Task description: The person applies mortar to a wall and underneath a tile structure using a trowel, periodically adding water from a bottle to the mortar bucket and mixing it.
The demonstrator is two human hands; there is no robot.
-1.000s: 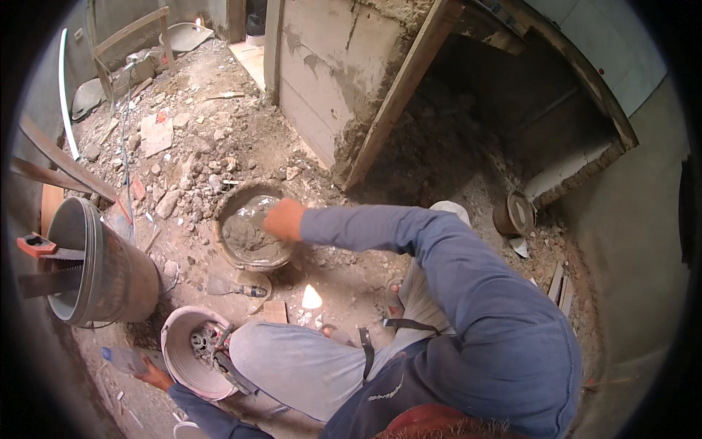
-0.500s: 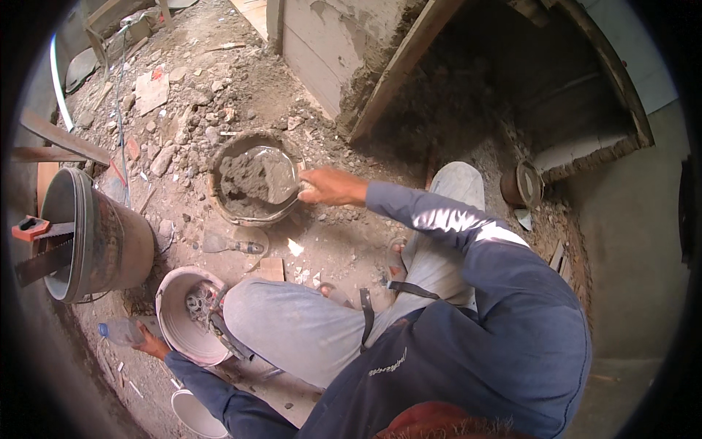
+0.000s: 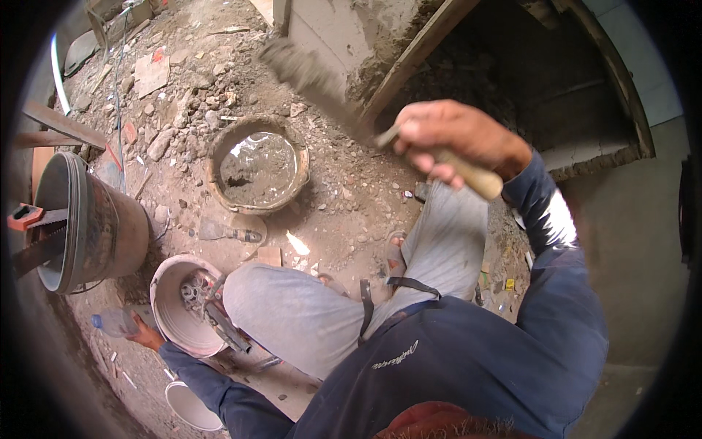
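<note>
My right hand (image 3: 457, 143) is raised at the right of centre, its fingers wrapped round the wooden handle of a trowel (image 3: 349, 121). Grey wet mortar (image 3: 296, 66) sits on the trowel's far end, blurred by motion, in front of the rough plastered wall. Below and left of it stands a round bucket of mortar (image 3: 216, 192), watery on top with a dark hollow at its near left. Low at the left, my left hand (image 3: 148, 335) is closed round a clear plastic bottle with a blue cap (image 3: 117, 322), beside a pinkish bucket.
A putty knife (image 3: 227, 230) lies on the ground near the mortar bucket. The pinkish bucket (image 3: 162, 293) holds small parts and tools. Saws (image 3: 45, 217) stick out of a large bucket (image 3: 124, 234) at the left. Rubble (image 3: 183, 110) covers the far ground; a wood-framed opening (image 3: 417, 62) stands far right.
My right hand has lifted the trowel with mortar out of the bucket, moving up and right. The mortar heap in the bucket is lower. My left hand still holds the bottle.
</note>
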